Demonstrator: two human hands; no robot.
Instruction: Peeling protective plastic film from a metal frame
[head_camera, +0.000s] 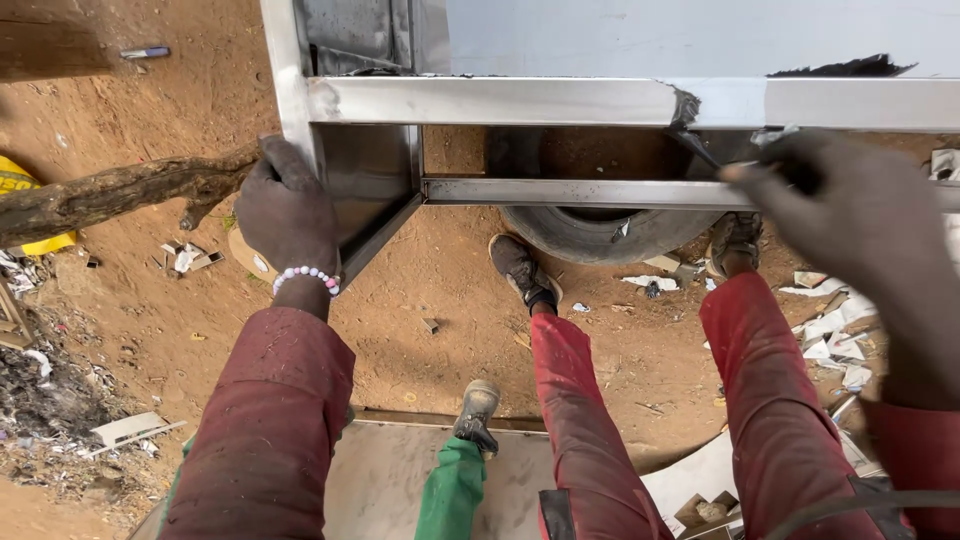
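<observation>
Head view, looking down. The left hand (287, 212) is closed around the vertical bar of the metal frame (500, 100), at the frame's left corner, fingers wrapped over the bar's outer edge. A bead bracelet (306, 277) sits on that wrist, above a dark red sleeve (265, 420).

The right hand (845, 205) is at the right side of the frame, in front of the lower horizontal bar (570, 191). Its fingers are pinched on a thin dark rod (700, 150), which runs up and left from the fingertips to the grey smeared joint (683, 104) on the upper bar. The rod tip touches or sits just at that joint; exact contact is hard to tell. The hand is blurred, so the finger layout is unclear, but the pinch is narrow and holds the rod.

So the frame lies directly under both hands: left corner inside the left grip, right joint just above and left of the right grip.

Below the frame: a tyre (600, 232) lies on the reddish dirt ground (440, 300), partly behind the lower bar. The person's red trouser legs (590, 420) and dark shoes stand just in front of it. A second person's green trouser leg (452, 490) and shoe rest on a metal sheet (380, 470) at bottom centre. A log (110, 195) lies at left, its end near the left hand. Paper scraps (835, 330) litter the right side, ash and debris the left.
</observation>
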